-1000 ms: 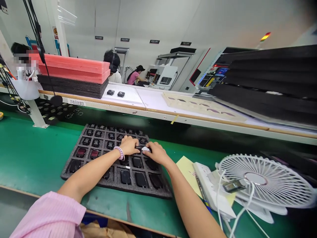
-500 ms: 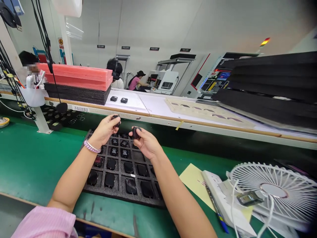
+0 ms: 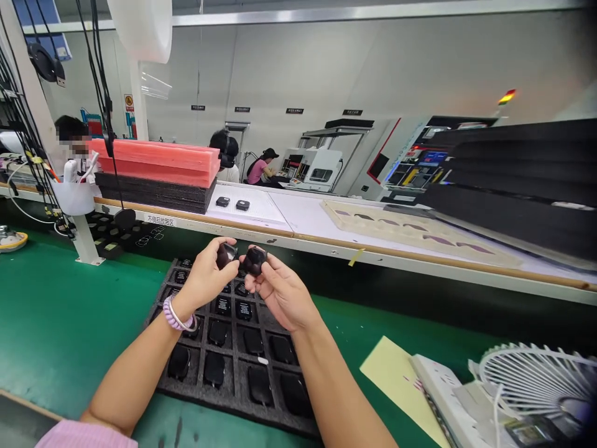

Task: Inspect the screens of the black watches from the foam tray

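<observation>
Above the far part of a black foam tray (image 3: pixel 233 404), my left hand (image 3: pixel 209 277) grips a small dark device (image 3: pixel 227 253) between thumb and fingers. Close beside it, my right hand (image 3: pixel 282 289) holds another black device (image 3: pixel 254 260), with the thumb at its lower right edge. The two devices are nearly side by side. Beneath my hands, the tray's compartments hold several black square devices, some with white print on them. A small white piece (image 3: pixel 262 361) lies on a divider of the tray.
A shelf edge (image 3: pixel 317 246) runs behind my hands, bearing pink foam (image 3: pixel 153 163), two small black devices and a beige sheet (image 3: pixel 420 233). At right are yellow paper (image 3: pixel 396 386), a power strip (image 3: pixel 433 386) and a white fan (image 3: pixel 527 379). People sit beyond the shelf.
The camera view has shifted, so the scene sits lower. My hands have come closer together, and both devices are turned to show more of their faces.
</observation>
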`<state>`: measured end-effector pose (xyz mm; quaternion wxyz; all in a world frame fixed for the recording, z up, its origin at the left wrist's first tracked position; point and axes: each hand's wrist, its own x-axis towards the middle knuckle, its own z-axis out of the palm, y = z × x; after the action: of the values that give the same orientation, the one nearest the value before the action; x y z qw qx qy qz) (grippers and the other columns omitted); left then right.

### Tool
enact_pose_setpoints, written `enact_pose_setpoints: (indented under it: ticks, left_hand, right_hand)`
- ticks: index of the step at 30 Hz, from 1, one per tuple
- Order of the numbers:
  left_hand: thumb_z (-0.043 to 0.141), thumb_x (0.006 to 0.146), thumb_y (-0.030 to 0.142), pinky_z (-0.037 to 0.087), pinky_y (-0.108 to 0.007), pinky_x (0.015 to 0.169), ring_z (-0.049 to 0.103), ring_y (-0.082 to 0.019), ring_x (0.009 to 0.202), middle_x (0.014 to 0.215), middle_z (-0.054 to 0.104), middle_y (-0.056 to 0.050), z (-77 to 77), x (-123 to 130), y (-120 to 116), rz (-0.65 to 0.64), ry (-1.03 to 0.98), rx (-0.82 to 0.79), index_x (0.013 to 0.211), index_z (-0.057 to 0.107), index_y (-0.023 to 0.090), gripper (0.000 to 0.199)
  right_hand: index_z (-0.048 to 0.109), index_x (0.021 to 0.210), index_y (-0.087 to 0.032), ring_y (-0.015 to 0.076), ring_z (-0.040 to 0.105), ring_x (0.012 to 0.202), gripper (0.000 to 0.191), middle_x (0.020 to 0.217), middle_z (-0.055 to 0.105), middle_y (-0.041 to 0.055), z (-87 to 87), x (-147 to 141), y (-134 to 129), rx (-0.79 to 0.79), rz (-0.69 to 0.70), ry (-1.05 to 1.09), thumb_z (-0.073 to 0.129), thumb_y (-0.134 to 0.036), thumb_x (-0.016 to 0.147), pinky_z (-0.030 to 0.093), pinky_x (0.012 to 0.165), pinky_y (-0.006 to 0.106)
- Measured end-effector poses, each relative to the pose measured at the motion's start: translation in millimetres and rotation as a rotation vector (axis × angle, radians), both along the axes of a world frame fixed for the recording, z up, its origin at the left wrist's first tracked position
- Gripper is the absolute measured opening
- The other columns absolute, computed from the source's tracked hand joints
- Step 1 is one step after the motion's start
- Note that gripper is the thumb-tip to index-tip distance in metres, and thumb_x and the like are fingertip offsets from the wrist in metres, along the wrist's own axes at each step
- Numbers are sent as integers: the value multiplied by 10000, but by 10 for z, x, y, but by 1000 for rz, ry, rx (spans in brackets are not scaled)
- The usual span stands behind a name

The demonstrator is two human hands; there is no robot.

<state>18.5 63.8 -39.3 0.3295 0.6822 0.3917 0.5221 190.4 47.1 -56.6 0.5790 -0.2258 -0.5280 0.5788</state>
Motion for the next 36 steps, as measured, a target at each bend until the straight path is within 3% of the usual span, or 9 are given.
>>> enact_pose_setpoints:
  ticks: [4,9,29,32,36]
  left_hand:
    - [595,807,180,359,-248,606,428,-121,639,731,483,31,-28,24,2,7,21,2,1208,572,180,402]
    - [629,805,204,427,-255,678,495,-136,715,815,547,4,-39,35,-16,18,0,5,1230,560,178,431]
    - [623,758,164,396,-211,583,457,-94,590,774,590,24,33,30,-153,75,-9,43,1166,622,182,408]
    - [645,763,176,448,-220,661,532,-111,684,862,632,-4,32,29,-149,34,-66,14,1171,615,174,410]
    - [674,785,211,500,-264,863,627,-167,953,1065,667,-62,36,27,-146,-129,-207,-114,1230,572,155,460]
  right_hand:
    - [680,1208,-258,154,555,674,450,1120,694,77,16,1,-37,31,-12,29,832,-461,836,507,649,324]
    - [685,1217,-276,153,570,721,434,1150,679,65,28,-4,-66,4,69,23,828,-435,839,511,660,308]
    - [684,1217,-291,147,536,661,494,1146,679,60,-2,-20,-60,-17,78,31,858,-443,781,498,637,321]
    - [690,1211,-285,147,535,664,490,1136,681,60,6,-23,-63,-17,77,45,862,-435,778,499,643,319]
    - [704,1190,-271,138,523,658,484,1098,694,60,20,-26,-64,-35,93,78,879,-425,765,476,618,292]
